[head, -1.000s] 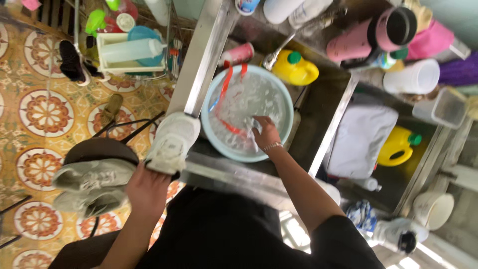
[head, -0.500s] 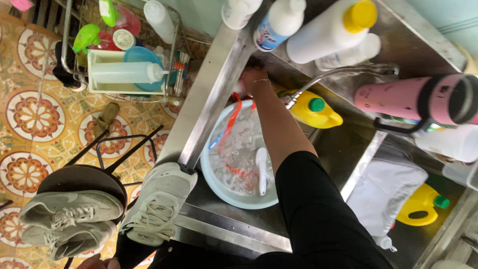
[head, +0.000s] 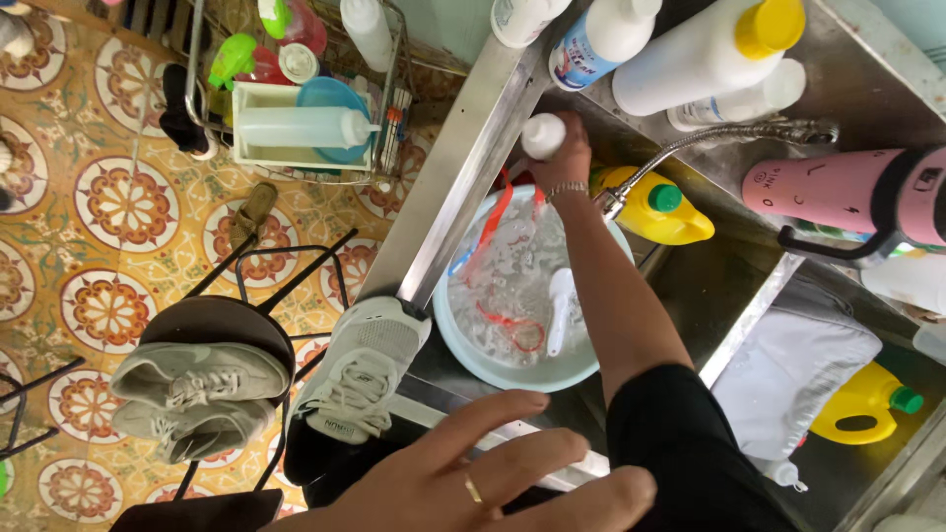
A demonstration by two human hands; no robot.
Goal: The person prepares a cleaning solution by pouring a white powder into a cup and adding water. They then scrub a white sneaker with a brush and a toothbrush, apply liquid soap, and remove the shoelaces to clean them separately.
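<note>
Far left, on the tiled floor: dark stool (head: 212,325) w/ a pair of grey sneakers (head: 192,399) stacked on its seat, well apart from the sink.

White sneaker (head: 360,366) sits on the sink's front-left rim, long axis running diagonal, toe toward the basin (head: 463,350), which it's touching or just beside.

Left hand (head: 483,473) hovers low in the foreground near the front rim, fingers spread, holding nothing; nearest thing is that sneaker, just to its left.

Basin holds soapy water, a white brush (head: 560,310) lying roughly front-to-back, red and blue cords.

Right hand (head: 564,158) reaches over the basin's far edge, fingers closed on a small white bottle (head: 543,135) by the sink's (head: 463,187) back-left corner.

Right of it: hose tap (head: 719,143), yellow jug (head: 662,202), pink flask (head: 852,192). Tight room there; open room only above the basin.
</note>
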